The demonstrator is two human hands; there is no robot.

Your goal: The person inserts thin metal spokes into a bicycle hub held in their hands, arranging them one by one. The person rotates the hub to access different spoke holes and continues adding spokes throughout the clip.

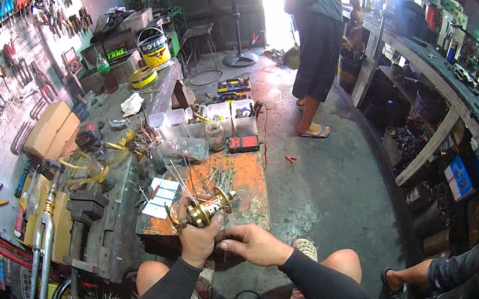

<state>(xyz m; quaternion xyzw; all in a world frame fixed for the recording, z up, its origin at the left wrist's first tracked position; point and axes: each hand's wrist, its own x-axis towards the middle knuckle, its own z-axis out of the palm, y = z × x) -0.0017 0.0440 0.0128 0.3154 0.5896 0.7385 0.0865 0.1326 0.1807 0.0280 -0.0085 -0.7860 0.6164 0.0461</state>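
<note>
I am seated, looking down past my knees at a rusty orange-topped metal bench (247, 182) crowded with workshop clutter. My left hand (195, 236) is closed in a full grip around the middle of a brass-coloured metal wheel hub (208, 210), holding it above the near edge of the bench. The hub's long axis runs from about seven o'clock, at my palm, up toward one o'clock, where its flanged end (226, 196) stands clear of my fingers. Thin silver wire spokes (181, 181) fan from the hub toward eleven and twelve o'clock, over small white paper packets (158, 196) lying on the bench.

My right hand (256, 244) rests just at four o'clock from the hub, fingers curled and fingertips (225, 246) pinched together beside my left thumb; whether it pinches something small I cannot tell. The left hand carries the hub; the right is the free one, close enough to touch it.

At twelve o'clock on the bench stand clear plastic parts boxes (229, 116) and a glass jar (215, 135). A dark iron vise (86, 207) sits at nine o'clock. Another person (320, 37) stands at the far doorway, and a seated person's sandalled foot (393, 286) shows at three o'clock.
</note>
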